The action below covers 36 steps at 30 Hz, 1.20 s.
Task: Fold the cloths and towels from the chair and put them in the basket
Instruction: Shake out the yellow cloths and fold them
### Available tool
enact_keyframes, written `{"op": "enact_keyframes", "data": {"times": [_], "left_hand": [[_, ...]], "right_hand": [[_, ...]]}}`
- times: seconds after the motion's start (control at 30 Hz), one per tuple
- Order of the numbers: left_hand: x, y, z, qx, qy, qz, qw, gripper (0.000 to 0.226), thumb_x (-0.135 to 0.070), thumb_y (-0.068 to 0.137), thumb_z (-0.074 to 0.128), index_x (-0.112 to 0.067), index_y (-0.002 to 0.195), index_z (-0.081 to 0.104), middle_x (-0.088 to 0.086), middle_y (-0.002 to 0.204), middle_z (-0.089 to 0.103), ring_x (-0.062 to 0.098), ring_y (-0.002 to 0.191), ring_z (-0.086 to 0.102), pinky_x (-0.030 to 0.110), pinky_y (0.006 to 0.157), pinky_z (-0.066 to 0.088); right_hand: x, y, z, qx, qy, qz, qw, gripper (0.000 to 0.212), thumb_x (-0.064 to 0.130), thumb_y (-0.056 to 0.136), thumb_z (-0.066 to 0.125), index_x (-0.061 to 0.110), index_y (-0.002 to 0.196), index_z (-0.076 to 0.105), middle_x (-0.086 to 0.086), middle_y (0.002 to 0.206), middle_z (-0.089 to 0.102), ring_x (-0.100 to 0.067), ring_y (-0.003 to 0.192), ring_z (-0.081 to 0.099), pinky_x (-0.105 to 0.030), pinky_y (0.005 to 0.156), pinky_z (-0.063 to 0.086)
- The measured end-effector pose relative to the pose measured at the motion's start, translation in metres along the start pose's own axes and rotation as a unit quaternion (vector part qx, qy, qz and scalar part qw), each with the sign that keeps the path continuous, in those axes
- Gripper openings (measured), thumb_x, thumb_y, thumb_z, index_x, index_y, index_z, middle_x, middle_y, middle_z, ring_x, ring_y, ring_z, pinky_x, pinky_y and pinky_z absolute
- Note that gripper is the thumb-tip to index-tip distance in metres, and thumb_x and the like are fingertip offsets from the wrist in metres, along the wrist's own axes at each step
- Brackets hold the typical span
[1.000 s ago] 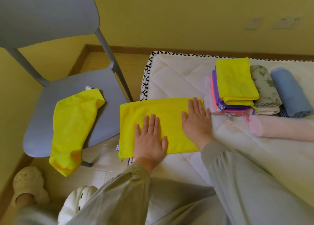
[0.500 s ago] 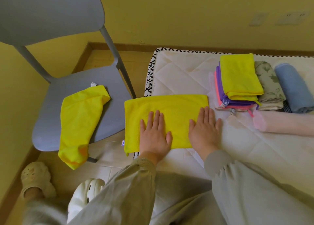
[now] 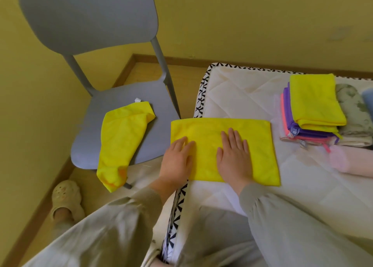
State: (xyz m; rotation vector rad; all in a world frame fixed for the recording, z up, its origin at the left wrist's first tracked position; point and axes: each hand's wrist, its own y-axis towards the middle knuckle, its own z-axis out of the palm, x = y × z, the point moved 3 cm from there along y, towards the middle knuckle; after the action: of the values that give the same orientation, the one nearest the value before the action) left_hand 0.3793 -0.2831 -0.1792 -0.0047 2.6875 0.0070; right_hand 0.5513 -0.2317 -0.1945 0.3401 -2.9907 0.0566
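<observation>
A yellow cloth (image 3: 260, 145), folded to a rectangle, lies flat at the left edge of the white mattress (image 3: 232, 93). My left hand (image 3: 177, 159) rests on its left end with fingers curled at the edge. My right hand (image 3: 235, 153) lies palm down on its middle, fingers spread. Another yellow cloth (image 3: 121, 141) lies crumpled on the grey chair (image 3: 113, 97), hanging over the seat's front. A stack of folded cloths (image 3: 314, 105), yellow on top of purple and pink, sits on the mattress to the right. No basket is in view.
Beside the stack lie a floral towel (image 3: 355, 109), a blue roll (image 3: 368, 97) and a pale pink towel (image 3: 351, 161). My foot in a beige clog (image 3: 64, 196) stands on the wooden floor by the chair. Yellow walls close in behind and left.
My left hand has slid left to the cloth's left end. My right hand has moved from the right end toward the middle. The head camera has shifted, so everything sits further right.
</observation>
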Motion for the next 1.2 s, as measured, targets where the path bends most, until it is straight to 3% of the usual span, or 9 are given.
{"op": "enact_keyframes", "data": {"times": [0.17,0.27,0.37,0.43,0.53,0.7,0.87,1.03,1.2], "left_hand": [[0.025,0.030,-0.022,-0.044,-0.089,-0.136,0.986,0.045,-0.007,0.093,0.048,-0.008,0.137,0.045,0.013,0.145,0.036,0.030,0.132,0.035,0.041,0.109,0.032],[0.033,0.055,-0.030,-0.104,-0.220,-0.263,0.934,0.042,-0.006,0.091,0.047,-0.005,0.134,0.047,0.014,0.134,0.047,0.029,0.120,0.047,0.038,0.100,0.040],[0.044,0.069,-0.036,-0.113,-0.293,-0.337,0.887,0.029,-0.013,0.094,0.049,-0.006,0.119,0.061,0.008,0.108,0.063,0.024,0.097,0.057,0.027,0.073,0.050],[0.048,0.073,-0.039,-0.105,-0.298,-0.363,0.877,0.015,-0.021,0.093,0.054,-0.011,0.095,0.065,0.001,0.078,0.059,0.018,0.074,0.054,0.019,0.049,0.040],[0.050,0.081,-0.038,-0.067,-0.276,-0.359,0.889,0.020,-0.031,0.091,0.061,-0.013,0.082,0.061,-0.002,0.067,0.052,0.015,0.066,0.048,0.023,0.057,0.039],[0.050,0.087,-0.041,-0.094,-0.303,-0.374,0.872,0.017,-0.025,0.089,0.064,-0.010,0.095,0.069,0.000,0.079,0.058,0.015,0.072,0.052,0.027,0.065,0.042],[0.052,0.079,-0.051,-0.131,-0.113,-0.291,0.941,0.018,-0.012,0.091,0.056,-0.001,0.093,0.070,0.019,0.101,0.066,0.032,0.096,0.057,0.037,0.079,0.045],[-0.017,0.059,-0.026,-0.096,-0.005,-0.015,0.995,0.037,-0.008,0.090,0.053,-0.006,0.126,0.057,0.018,0.133,0.050,0.035,0.123,0.043,0.040,0.101,0.034],[-0.054,0.025,0.029,0.079,0.106,0.031,0.991,0.057,-0.040,0.101,0.028,-0.024,0.152,0.011,0.003,0.160,0.000,0.024,0.147,-0.006,0.045,0.117,0.000]], "right_hand": [[0.001,-0.001,0.003,0.005,-0.003,-0.002,1.000,0.059,0.042,0.098,0.012,0.021,0.152,0.008,-0.003,0.160,0.002,-0.020,0.147,-0.002,-0.041,0.120,0.004],[0.001,0.000,0.004,0.001,0.004,0.001,1.000,0.058,0.041,0.098,0.015,0.021,0.152,0.010,-0.003,0.160,0.003,-0.020,0.147,-0.001,-0.041,0.120,0.004],[0.002,0.000,0.004,0.000,0.005,0.001,1.000,0.058,0.041,0.098,0.016,0.021,0.152,0.010,-0.003,0.160,0.004,-0.020,0.147,0.000,-0.041,0.120,0.004],[0.003,0.001,0.004,0.000,0.008,0.002,1.000,0.058,0.041,0.098,0.017,0.021,0.152,0.012,-0.003,0.160,0.005,-0.020,0.147,0.001,-0.041,0.120,0.005],[0.003,0.001,0.004,0.001,0.008,0.003,1.000,0.058,0.041,0.097,0.016,0.021,0.152,0.013,-0.003,0.160,0.005,-0.019,0.147,0.001,-0.040,0.120,0.004],[0.003,0.000,0.005,-0.004,0.011,0.003,1.000,0.058,0.040,0.097,0.018,0.021,0.152,0.014,-0.003,0.160,0.007,-0.019,0.147,0.001,-0.040,0.120,0.004],[0.004,0.003,0.006,0.008,0.004,0.002,1.000,0.059,0.040,0.098,0.017,0.020,0.152,0.008,-0.004,0.160,0.002,-0.020,0.147,-0.002,-0.040,0.118,0.000],[-0.001,0.003,0.003,0.032,0.008,-0.021,0.999,0.058,0.041,0.099,0.017,0.021,0.152,0.006,-0.002,0.160,-0.001,-0.019,0.147,-0.004,-0.039,0.118,-0.002],[-0.028,-0.007,-0.004,0.038,-0.027,-0.009,0.999,0.057,0.043,0.099,0.019,0.025,0.152,0.009,0.002,0.160,0.003,-0.015,0.147,0.001,-0.040,0.117,0.002]]}}
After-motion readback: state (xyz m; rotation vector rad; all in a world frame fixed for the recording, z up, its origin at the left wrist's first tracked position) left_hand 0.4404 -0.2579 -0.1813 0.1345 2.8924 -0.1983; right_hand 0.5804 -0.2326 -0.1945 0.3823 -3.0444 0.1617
